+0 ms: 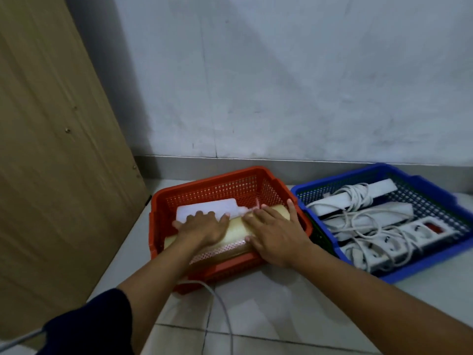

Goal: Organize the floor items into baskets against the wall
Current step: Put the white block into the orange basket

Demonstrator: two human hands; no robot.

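A pale tiled floor (294, 311) runs up to a scuffed whitish wall (281, 73) with a grey skirting strip along its foot, and a tall wooden panel (51, 149) stands at the left. Two plastic mesh baskets sit side by side on the tiles near the wall, almost touching. Both hands are inside the red basket (204, 185), on the left of the pair. The left hand (204, 228) lies palm down with its fingers spread and nearly straight, pressing on a cream-coloured roll (235, 233) that lies lengthwise across the basket and reaching onto a flat white packet (204, 208) just behind the roll. The right hand (276, 234) lies flat on the right end of the same roll, fingers extended, with the thumb down along the roll's near side beside a strip of red-and-white patterned material (220, 248); neither hand is curled round anything. The blue basket (435, 183), on the right, holds several white power strips (399, 239) with their white cords (358, 201) looped and tangled over them. A grey cable (222, 306) trails across the floor in front of the red basket, between the forearms, and a dark sleeve (97, 326) covers the left upper arm.
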